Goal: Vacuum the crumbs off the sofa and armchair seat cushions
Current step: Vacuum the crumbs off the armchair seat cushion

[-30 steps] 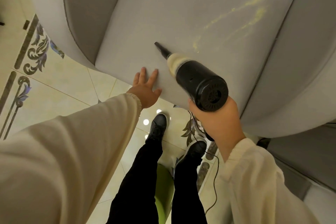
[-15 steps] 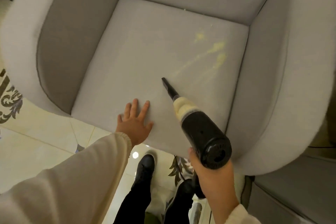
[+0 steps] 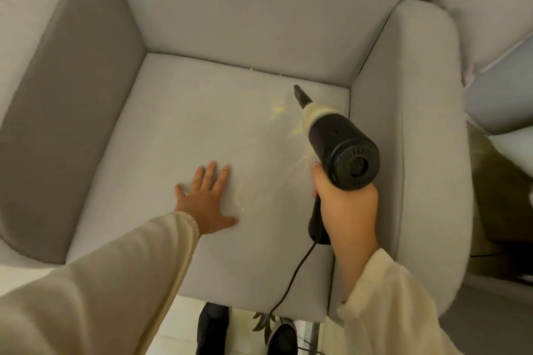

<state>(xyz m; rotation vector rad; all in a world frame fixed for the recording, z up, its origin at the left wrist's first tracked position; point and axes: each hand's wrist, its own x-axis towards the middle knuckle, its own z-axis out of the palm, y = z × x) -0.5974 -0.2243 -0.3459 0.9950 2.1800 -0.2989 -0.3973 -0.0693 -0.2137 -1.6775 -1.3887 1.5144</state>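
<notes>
A light grey armchair seat cushion (image 3: pixel 178 130) fills the middle of the view. Pale yellow crumbs (image 3: pixel 278 109) lie in streaks on its right rear part. My right hand (image 3: pixel 347 210) grips the handle of a black handheld vacuum (image 3: pixel 340 147) with a cream collar. Its narrow black nozzle (image 3: pixel 301 95) points at the rear right corner of the seat, just right of the crumbs. My left hand (image 3: pixel 209 199) lies flat on the cushion with fingers spread, left of the vacuum.
The armchair's left arm (image 3: pixel 63 101), right arm (image 3: pixel 427 153) and backrest (image 3: pixel 259 8) wall in the seat. The vacuum's black cord (image 3: pixel 291 282) trails over the front edge to the tiled floor, where my shoes (image 3: pixel 212 328) stand. Another grey seat (image 3: pixel 501 86) stands at right.
The vacuum has moved forward and right, its nozzle now at the seat's rear right corner. My left hand slid further onto the cushion. The view has shifted over the seat.
</notes>
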